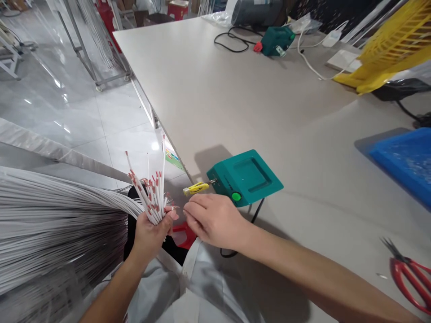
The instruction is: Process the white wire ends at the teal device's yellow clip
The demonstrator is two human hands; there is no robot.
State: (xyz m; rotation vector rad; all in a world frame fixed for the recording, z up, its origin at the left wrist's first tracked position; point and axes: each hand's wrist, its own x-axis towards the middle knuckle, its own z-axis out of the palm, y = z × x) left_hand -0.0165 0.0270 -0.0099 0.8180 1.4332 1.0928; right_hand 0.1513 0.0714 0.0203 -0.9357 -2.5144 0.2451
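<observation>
My left hand is closed around a bundle of white cables whose stripped ends show red and copper-coloured strands. One wire end pokes out past my left thumb, towards the right hand. My right hand has its fingers curled and pressed together; what is between them, if anything, is hidden. Just beyond those fingers, a yellow clip-like head sticks out from the side of a small teal machine with a green button. The machine stands at the table's left edge.
Long white cables fill the lower left. On the table lie red-handled scissors, a blue tray, a yellow fan and a second teal device with cords. A metal rack stands on the floor beyond.
</observation>
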